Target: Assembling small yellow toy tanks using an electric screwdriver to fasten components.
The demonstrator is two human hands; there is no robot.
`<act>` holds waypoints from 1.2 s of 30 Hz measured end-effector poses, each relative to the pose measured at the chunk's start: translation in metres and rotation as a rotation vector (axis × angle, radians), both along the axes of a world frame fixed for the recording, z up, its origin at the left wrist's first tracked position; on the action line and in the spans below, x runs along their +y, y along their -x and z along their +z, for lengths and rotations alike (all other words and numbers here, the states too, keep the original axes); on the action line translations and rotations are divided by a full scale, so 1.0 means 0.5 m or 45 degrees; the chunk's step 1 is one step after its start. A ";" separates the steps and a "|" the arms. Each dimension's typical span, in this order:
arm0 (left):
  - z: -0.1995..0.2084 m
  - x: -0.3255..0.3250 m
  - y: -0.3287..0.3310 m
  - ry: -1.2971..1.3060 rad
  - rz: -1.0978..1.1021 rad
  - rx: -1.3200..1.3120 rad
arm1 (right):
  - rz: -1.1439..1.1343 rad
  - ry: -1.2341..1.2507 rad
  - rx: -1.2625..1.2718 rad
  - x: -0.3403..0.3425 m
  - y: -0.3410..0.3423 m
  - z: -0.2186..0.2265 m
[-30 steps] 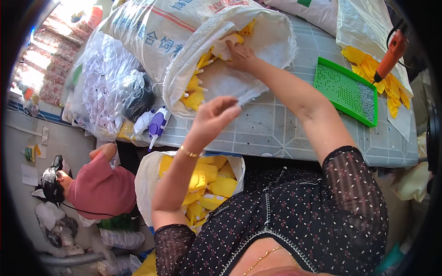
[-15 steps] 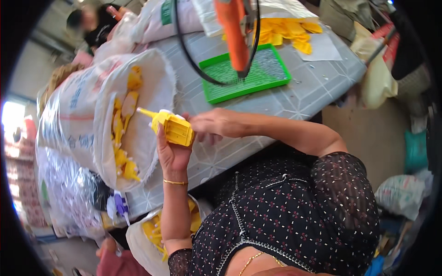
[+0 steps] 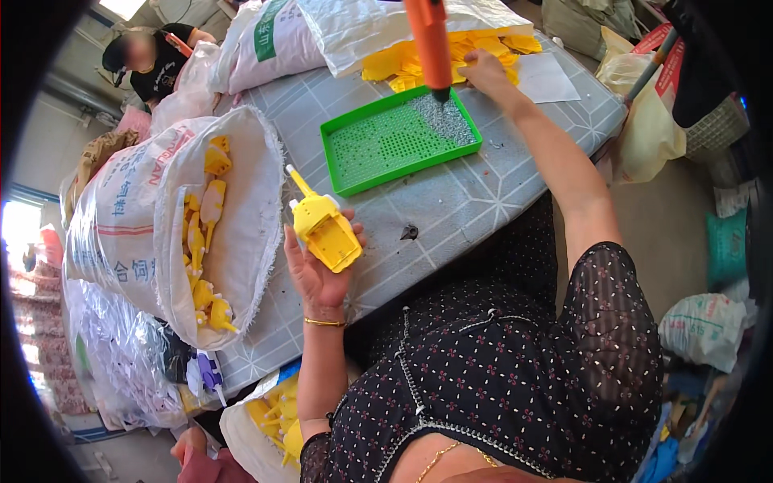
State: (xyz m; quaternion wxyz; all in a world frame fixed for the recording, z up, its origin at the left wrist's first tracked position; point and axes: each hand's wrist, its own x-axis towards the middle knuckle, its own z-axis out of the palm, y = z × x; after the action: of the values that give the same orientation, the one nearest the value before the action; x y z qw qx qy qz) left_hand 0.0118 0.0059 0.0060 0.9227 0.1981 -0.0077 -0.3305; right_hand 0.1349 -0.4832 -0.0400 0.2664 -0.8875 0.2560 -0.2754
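Note:
In my left hand (image 3: 320, 274) rests a yellow plastic toy body (image 3: 326, 233). A long thin stem points up and left from it, and a shallow open recess faces up. My thumb and fingers close round its lower sides. My right hand (image 3: 487, 74) reaches far across the table to a heap of flat yellow plastic pieces (image 3: 403, 66). Its fingers curl down onto a piece at the heap's right part; the fingertips are partly hidden. An orange electric screwdriver (image 3: 431, 40) hangs above a green tray (image 3: 336, 191) of small silver screws, its tip over the tray's far right part.
A white woven sack (image 3: 121, 201) on the left lies with its mouth toward me, holding several yellow toy bodies (image 3: 211, 201). Another bag of yellow parts (image 3: 278, 410) stands below the table edge. A small dark object (image 3: 410, 232) lies on the table (image 3: 451, 201). Another person (image 3: 157, 64) is at upper left.
My right hand has left the toy body and stretched to the heap of yellow pieces. The toy body has turned in my left hand, its stem now pointing more upward.

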 end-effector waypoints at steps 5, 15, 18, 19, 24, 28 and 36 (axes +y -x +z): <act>-0.014 0.001 0.018 0.066 -0.017 0.019 | -0.012 -0.206 -0.184 -0.051 0.074 0.009; -0.014 -0.041 0.035 -0.235 -0.043 -0.268 | 0.468 0.060 -0.712 0.369 0.376 0.167; -0.016 -0.040 0.035 -0.236 -0.008 -0.270 | 0.825 0.417 -0.804 0.470 0.349 0.157; -0.017 -0.038 0.037 -0.215 0.002 -0.293 | 0.989 0.455 -0.795 0.493 0.343 0.141; -0.023 -0.011 0.042 -0.277 0.147 -0.234 | 1.410 0.350 -0.517 0.531 0.336 0.148; -0.008 -0.010 0.041 -0.207 0.038 -0.221 | 1.661 0.032 -0.347 0.517 0.308 0.172; -0.021 -0.005 0.035 -0.248 0.107 -0.254 | 1.728 0.018 -0.321 0.526 0.310 0.165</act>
State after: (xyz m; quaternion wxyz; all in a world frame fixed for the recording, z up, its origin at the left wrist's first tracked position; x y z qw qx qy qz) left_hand -0.0056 0.0033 -0.0046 0.9069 0.3185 -0.0589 -0.2696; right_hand -0.0200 -0.2203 0.0424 0.4019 -0.8143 -0.3909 -0.1505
